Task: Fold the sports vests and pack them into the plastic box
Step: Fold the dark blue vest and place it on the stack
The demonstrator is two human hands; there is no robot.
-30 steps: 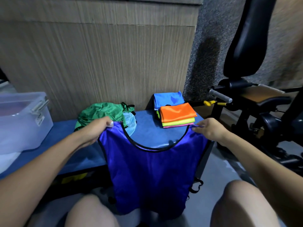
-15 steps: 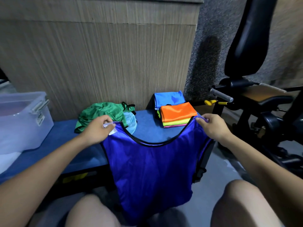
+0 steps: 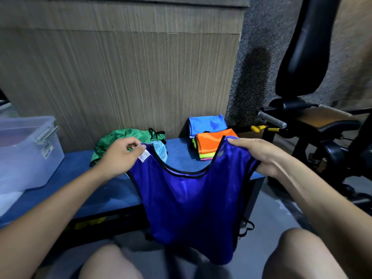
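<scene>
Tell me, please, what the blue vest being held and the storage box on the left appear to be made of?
The blue vest looks like thin, glossy synthetic fabric, probably polyester: it has a sheen and hangs limp, with black binding along its edges. The box looks like translucent, frosted plastic, since its contents show through dimly.

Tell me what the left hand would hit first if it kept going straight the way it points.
Probably the crumpled green vest just beyond the left hand, which holds the blue vest by a shoulder strap. Depth is unclear; it may pass above it.
</scene>
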